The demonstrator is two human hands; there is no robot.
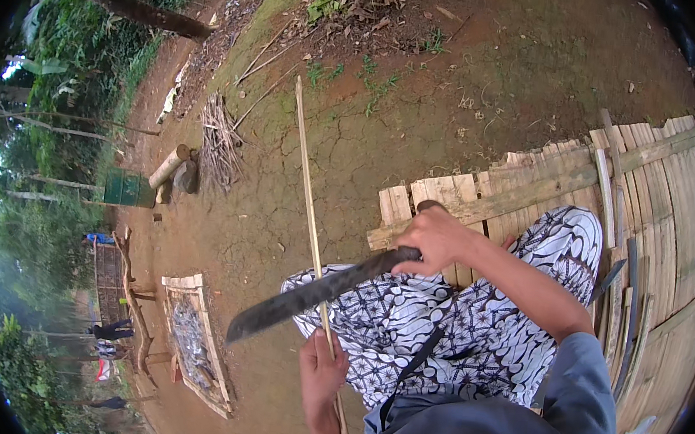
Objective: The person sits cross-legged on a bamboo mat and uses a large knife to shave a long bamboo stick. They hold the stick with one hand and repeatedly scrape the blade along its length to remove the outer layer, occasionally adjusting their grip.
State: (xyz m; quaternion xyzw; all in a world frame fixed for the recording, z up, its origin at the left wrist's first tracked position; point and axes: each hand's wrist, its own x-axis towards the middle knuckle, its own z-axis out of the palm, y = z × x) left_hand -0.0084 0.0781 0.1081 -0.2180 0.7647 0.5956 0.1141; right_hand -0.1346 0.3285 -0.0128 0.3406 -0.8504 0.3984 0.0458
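Note:
A machete (pixel 307 296) with a dark, broad blade is in my right hand (pixel 438 240), whose fingers wrap round its handle. The blade slants down to the left and crosses over a long, thin bamboo strip (pixel 310 189). Whether the edge touches the strip I cannot tell. My left hand (pixel 323 367) grips this strip just below the blade, near my left knee. From there the strip runs up and away over the bare ground, and its lower end passes beside my left forearm. Patterned black-and-white cloth (pixel 437 324) covers my legs beneath both hands.
I sit on a bamboo slat platform (pixel 661 228); several loose strips (pixel 631 300) lie on its right. On the ground stand a wood-framed bed of ash (pixel 196 344), a stick bundle (pixel 220 144), a log (pixel 169 166) and a green drum (pixel 128 187). Trees rise at the left.

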